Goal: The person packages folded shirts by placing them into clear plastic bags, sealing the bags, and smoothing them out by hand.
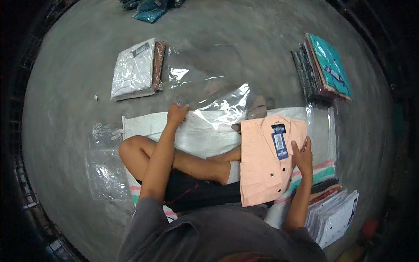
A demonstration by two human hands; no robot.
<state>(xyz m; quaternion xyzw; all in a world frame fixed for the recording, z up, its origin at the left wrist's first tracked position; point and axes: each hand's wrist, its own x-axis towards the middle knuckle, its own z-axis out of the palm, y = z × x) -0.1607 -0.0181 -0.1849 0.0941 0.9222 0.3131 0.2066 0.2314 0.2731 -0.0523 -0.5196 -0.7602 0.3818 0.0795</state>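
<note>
My right hand (pixel 302 157) grips the right edge of a folded peach shirt (pixel 258 157), which lies over my lap and bears a dark blue hang tag (pixel 280 145). Ahead of my crossed legs, my left hand (pixel 178 113) pinches the near left edge of a clear plastic bag (pixel 226 101). The bag looks flat and glossy, spread partly over the white woven sack (pixel 196 140) and partly over the floor. Another clear sheet or bag (pixel 196 65) lies just beyond it. The shirt and the bag are side by side, the shirt to the right.
Bagged white shirts (pixel 134 72) stand at the front left, a stack topped by a teal shirt (pixel 330 65) at the front right. Folded white shirts (pixel 334 216) are by my right side. Clear bags (pixel 108 173) lie to my left; teal packages (pixel 150 9) lie far ahead.
</note>
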